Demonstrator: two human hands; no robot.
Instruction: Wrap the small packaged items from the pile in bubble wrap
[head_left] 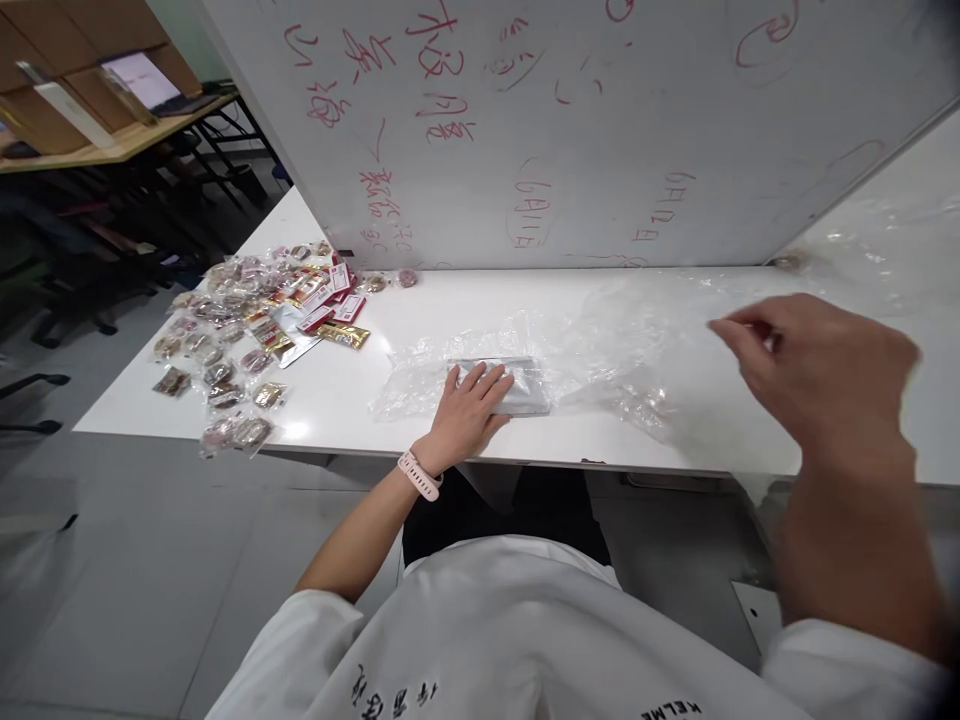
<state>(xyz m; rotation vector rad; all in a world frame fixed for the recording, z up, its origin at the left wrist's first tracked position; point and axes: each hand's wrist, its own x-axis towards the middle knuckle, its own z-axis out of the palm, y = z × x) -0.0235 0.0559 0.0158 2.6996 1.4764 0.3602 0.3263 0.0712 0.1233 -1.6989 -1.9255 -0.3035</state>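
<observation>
My left hand (472, 405) lies flat with its fingers spread, pressing on a flat silver packet (529, 385) near the table's front edge. Crumpled clear bubble wrap (615, 350) spreads around the packet and off to the right. Above the right part of the table, my right hand (817, 365) is raised with thumb and fingers pinched together. A blurred stretch of the bubble wrap runs up to those fingertips, which appear to grip it. Motion softens the outline of this hand.
Many small clear-wrapped packets (225, 300), with gold sachets (343, 333) and red-and-white ones (349, 308), cover the left of the white table (352, 400). A whiteboard (480, 150) stands along its back. More clear plastic (885, 245) lies at the far right.
</observation>
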